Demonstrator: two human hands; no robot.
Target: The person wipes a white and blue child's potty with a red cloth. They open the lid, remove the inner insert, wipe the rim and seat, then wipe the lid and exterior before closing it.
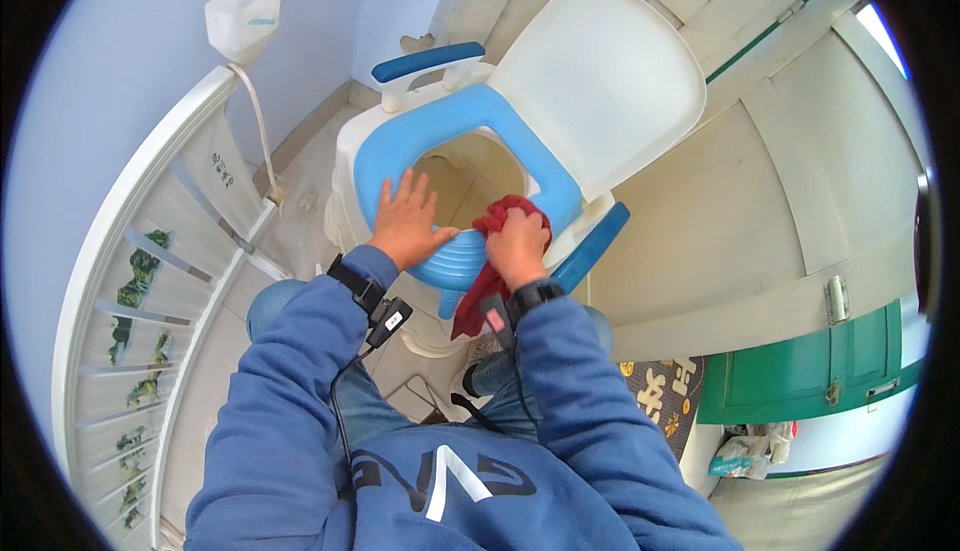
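In front of me stands a white commode chair with a light blue padded seat (415,133) that has a round opening in its middle. Its white lid (600,76) is raised and leans back to the far right. My left hand (405,223) rests with spread fingers on the seat's front left part, holding nothing. A crumpled dark red cloth (480,301) is bunched in my right hand (519,249), pressed at the seat's front right edge; its tail hangs down the front. Blue pads cover the left armrest (430,61) and the right armrest (592,247).
A white slatted frame (140,183) with green leaf pictures runs along the left wall. On its top end sits a white plastic container (243,23), and a cord hangs beside it. Cream doors (690,206) flank the right. Lower right are a patterned mat (662,391), a green cabinet (775,376) and plastic bags (750,453).
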